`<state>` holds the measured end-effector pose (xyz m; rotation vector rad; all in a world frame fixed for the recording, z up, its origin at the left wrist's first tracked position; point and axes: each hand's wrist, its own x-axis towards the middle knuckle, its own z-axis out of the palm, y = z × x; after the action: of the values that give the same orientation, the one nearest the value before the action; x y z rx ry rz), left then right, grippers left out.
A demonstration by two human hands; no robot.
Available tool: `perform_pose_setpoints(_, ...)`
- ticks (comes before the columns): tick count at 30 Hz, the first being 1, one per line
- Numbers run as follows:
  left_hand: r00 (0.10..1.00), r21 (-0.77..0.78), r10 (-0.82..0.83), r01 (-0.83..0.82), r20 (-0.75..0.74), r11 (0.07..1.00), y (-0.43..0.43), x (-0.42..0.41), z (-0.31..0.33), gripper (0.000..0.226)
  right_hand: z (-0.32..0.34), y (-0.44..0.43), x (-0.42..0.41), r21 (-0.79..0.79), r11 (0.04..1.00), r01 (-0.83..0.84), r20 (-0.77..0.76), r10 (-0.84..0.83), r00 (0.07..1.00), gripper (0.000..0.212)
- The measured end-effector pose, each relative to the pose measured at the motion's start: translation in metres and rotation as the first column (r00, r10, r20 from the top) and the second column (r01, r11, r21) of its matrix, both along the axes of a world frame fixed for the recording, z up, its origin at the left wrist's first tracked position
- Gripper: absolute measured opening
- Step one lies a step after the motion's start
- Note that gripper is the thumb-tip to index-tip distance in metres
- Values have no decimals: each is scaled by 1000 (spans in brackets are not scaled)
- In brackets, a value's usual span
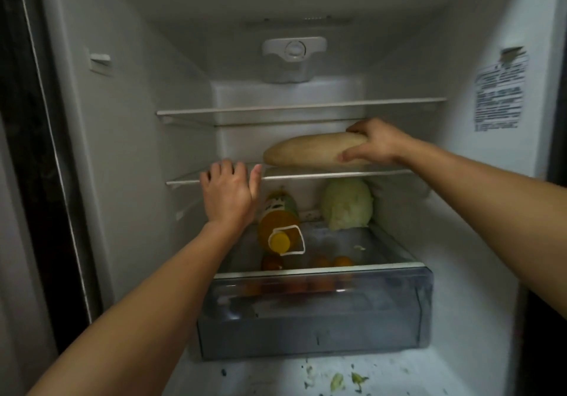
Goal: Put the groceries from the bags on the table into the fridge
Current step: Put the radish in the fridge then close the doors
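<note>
The gourd (310, 153) is laid on the lower shelf (383, 174), gripped at its 3 o'clock end by the right hand (374, 144). The left hand (228, 193), relaxed and holding nothing, is rested on the shelf's edge, at the gourd's 8 o'clock.

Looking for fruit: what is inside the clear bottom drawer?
Several round orange fruits near the drawer front. The bottle lying on the glass cover above hides part; deeper contents are too murky.

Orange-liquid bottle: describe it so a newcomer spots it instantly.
In the white fridge, look below the lower glass shelf, above the clear crisper drawer. The plastic bottle of orange liquid lies there, yellow cap toward the camera, left of the pale green cabbage; only it has a cap.
</note>
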<state>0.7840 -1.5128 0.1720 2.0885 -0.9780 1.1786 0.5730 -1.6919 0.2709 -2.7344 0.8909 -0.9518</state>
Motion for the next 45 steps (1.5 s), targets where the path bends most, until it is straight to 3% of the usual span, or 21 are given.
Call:
perform_pose_setpoints(4,998,87,19,-24,59,996,6,2,-6,59,-16,16,43,-216,955,201,-75,-222,972,60)
perform_pose_setpoints(11,998,162,-1,-9,62,987,15,4,-8,56,-16,22,105,-206,921,329,-64,-349,935,42)
perform_pose_setpoints(18,1000,182,-12,11,6,983,16,2,-6,49,-14,23,89,-80,971,226,-134,-235,963,62)
perform_pose_setpoints(24,1000,185,15,-12,-13,983,18,-6,-12,51,-45,68,19,-288,920,264,133,-234,963,51)
perform_pose_setpoints(27,999,151,-33,37,-30,988,25,-20,-29,49,-66,91,-17,-350,894,279,164,-234,958,44)
perform_pose_setpoints(30,984,132,-133,149,-122,980,44,-51,-48,42,-88,112,-42,-349,896,275,118,-249,961,40)
perform_pose_setpoints(35,972,268,-181,217,-152,939,100,-109,-87,28,-133,156,-69,-256,938,235,2,-243,970,38)
perform_pose_setpoints(40,949,258,-211,270,-234,928,186,-162,-139,18,-191,218,-90,-227,971,78,-101,-103,990,36)
perform_pose_setpoints(45,941,300,-128,227,-314,926,285,-204,-197,21,-246,286,-105,-137,986,-91,-171,67,983,39)
